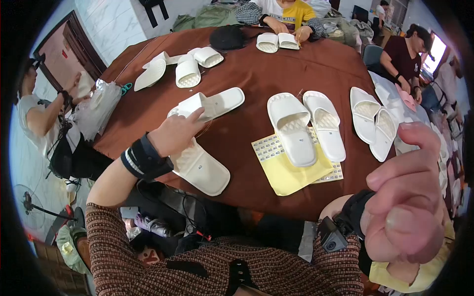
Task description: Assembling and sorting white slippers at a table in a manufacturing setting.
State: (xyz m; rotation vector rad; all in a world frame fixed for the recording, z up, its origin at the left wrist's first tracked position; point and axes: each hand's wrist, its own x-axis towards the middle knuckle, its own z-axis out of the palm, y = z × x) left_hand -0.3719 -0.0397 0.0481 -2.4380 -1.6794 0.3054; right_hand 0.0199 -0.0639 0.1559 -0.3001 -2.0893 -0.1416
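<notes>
Sticker sheets (pixel 276 148) half under slippers (pixel 291 129); their print too small; right hand's (pixel 407 197) fingertips blurred

White slippers (pixel 291 129) with a quilted diamond pattern on the insoles lie on a rust-brown tablecloth (pixel 256 79), two of them just right of the left hand (pixel 174 134) on yellow sticker sheets (pixel 289 175) printed with rows of small dark labels. The slipper (pixel 200 167) under that hand is cream-white with one dark dot. A black wristband (pixel 143 159) with a white stripe circles the left wrist; the sleeve (pixel 128 246) below it is a brown-and-tan knit weave. Beside the right hand (pixel 407 197), a black strap (pixel 353 217) carries a grey device. Beyond the hands, a black cap (pixel 227 37) rests on the cloth near a person's yellow-and-grey top (pixel 294 12).
</notes>
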